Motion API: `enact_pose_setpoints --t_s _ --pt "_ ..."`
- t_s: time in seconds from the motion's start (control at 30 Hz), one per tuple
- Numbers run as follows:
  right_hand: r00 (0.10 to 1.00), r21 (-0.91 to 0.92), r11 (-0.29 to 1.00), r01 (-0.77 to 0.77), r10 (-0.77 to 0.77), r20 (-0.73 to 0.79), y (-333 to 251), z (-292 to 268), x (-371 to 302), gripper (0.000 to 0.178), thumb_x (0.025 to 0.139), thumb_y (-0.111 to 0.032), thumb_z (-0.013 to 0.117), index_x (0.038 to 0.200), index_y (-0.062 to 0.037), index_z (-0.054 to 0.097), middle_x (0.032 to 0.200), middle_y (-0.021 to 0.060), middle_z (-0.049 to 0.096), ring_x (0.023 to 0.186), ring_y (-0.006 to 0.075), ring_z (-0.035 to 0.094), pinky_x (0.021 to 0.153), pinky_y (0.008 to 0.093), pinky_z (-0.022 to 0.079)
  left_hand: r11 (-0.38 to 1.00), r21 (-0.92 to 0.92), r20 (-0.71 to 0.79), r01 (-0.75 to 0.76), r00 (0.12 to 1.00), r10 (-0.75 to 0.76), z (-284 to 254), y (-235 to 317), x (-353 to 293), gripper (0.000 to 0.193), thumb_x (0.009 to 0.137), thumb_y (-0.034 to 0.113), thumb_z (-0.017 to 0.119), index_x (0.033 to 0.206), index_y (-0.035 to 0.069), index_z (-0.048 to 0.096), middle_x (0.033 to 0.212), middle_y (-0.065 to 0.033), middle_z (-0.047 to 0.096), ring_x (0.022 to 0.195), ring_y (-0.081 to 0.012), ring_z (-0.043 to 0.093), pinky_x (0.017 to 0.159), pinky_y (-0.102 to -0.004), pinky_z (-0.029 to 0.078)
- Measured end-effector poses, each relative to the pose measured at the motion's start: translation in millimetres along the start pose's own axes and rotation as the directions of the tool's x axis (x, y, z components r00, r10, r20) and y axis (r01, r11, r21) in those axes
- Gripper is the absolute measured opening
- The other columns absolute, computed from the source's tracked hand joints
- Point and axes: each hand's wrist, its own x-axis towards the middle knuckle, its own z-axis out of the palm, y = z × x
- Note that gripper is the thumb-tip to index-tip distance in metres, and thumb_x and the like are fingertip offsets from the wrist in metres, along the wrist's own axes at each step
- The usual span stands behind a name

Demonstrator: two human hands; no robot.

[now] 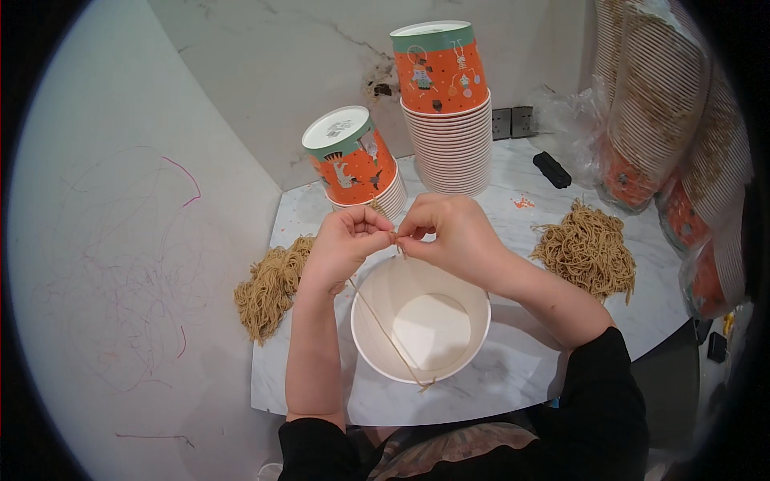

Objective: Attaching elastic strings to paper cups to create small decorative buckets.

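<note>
A white paper bucket [475, 298] stands mouth up in front of me. A thin tan cord [385, 331] runs across its mouth, with a frayed, knotted-looking end at the near rim. At the far rim, my left hand [335, 244] pinches the cord between thumb and fingers. Close against it, my right hand [451, 232] pinches the same short stretch of cord, and a loose end hangs below the fingertips. The fingers hide how the cord is joined there. One pile of tan cords [273, 293] lies by my left wrist, another heap of cords [589, 250] beyond my right forearm.
Upside-down orange and green paper buckets stand in a tall stack [446, 148] and a shorter stack [353, 160] behind my hands. Plastic-wrapped bucket stacks [654, 104] crowd the right. A black object [552, 170] lies near wall sockets [512, 123]; a scribbled wall [144, 264] bounds the left.
</note>
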Motion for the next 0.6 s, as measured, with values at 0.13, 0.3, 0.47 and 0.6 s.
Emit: enact_pose_setpoints --t_s 0.13,0.3,0.47,0.6 --pt "0.998 -0.076 0.996 0.052 -0.054 -0.019 0.5 1.5 -0.8 0.01 0.077 -0.014 0.075 0.083 -0.0054 0.076 0.082 0.0082 0.071 0.073 0.0262 0.07 0.065 0.0388 0.055 1.0 -0.017 -0.002 0.017 1.0 -0.017 0.9 2.5 -1.6 0.017 0.081 -0.003 0.073 0.098 -0.004 0.07 0.093 -0.0085 0.073 0.084 -0.0108 0.069 0.076 -0.0234 0.054" --pt "0.999 -0.081 0.996 0.039 -0.039 0.001 0.5 2.6 -1.0 0.01 0.078 -0.014 0.075 0.083 -0.0061 0.076 0.082 0.0082 0.071 0.073 0.0268 0.07 0.065 0.0394 0.054 0.999 0.017 0.004 -0.027 1.0 0.027 0.0 -1.0 -2.4 0.016 0.081 0.0 0.073 0.096 0.0 0.072 0.085 -0.0032 0.073 0.068 -0.0033 0.061 0.056 -0.0176 0.041" --pt "0.998 -0.116 0.992 0.059 -0.06 0.003 -4.6 1.6 -1.8 0.011 0.078 -0.015 0.075 0.084 -0.0058 0.076 0.083 0.0082 0.07 0.074 0.0269 0.07 0.065 0.0399 0.054 0.999 0.037 -0.017 -0.028 0.999 0.029 -3.0 0.0 -2.9 0.014 0.08 -0.002 0.072 0.094 -0.001 0.072 0.087 -0.0044 0.073 0.074 -0.0062 0.065 0.062 -0.0189 0.047" --pt "0.99 -0.077 0.987 0.138 -0.138 0.0 -2.1 3.6 -0.4 0.011 0.08 -0.014 0.075 0.086 -0.0051 0.075 0.082 0.0085 0.07 0.074 0.0265 0.07 0.065 0.0397 0.054 0.995 0.023 -0.026 -0.092 0.995 0.093 -3.3 -4.8 -2.5 0.014 0.08 -0.003 0.071 0.094 -0.002 0.071 0.09 -0.0064 0.073 0.079 -0.0083 0.067 0.07 -0.0206 0.052"
